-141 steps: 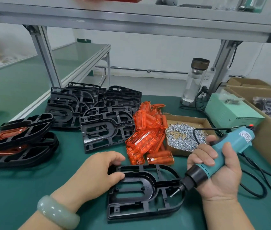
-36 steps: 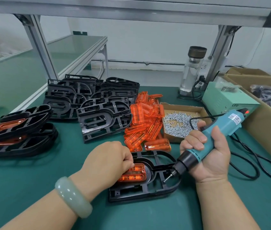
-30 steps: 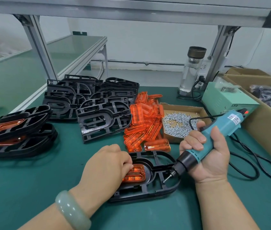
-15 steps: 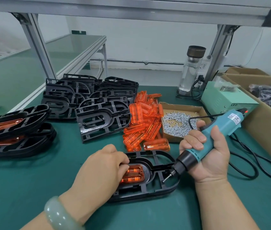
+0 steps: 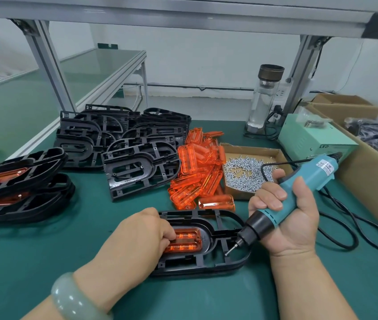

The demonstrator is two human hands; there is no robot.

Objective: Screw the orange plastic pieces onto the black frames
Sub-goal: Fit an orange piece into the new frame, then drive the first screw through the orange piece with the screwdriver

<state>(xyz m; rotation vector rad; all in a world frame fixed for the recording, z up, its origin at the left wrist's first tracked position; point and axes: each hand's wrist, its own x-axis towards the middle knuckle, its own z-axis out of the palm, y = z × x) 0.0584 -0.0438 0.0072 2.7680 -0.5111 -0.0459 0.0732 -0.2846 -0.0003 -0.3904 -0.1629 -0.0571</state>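
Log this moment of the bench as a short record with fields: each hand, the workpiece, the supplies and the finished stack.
left hand: presses orange piece into black frame
right hand: grips electric screwdriver, bit over the frame's right end
screws: in cardboard tray, none visible on the bit
loose orange pieces: heap behind the frame
empty frames: piled at back
finished frames: stacked far left

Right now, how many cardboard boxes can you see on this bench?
3: a shallow brown cardboard tray of screws beside the orange pieces, a large cardboard box at the right edge, and a smaller one behind it. Others may be out of frame.
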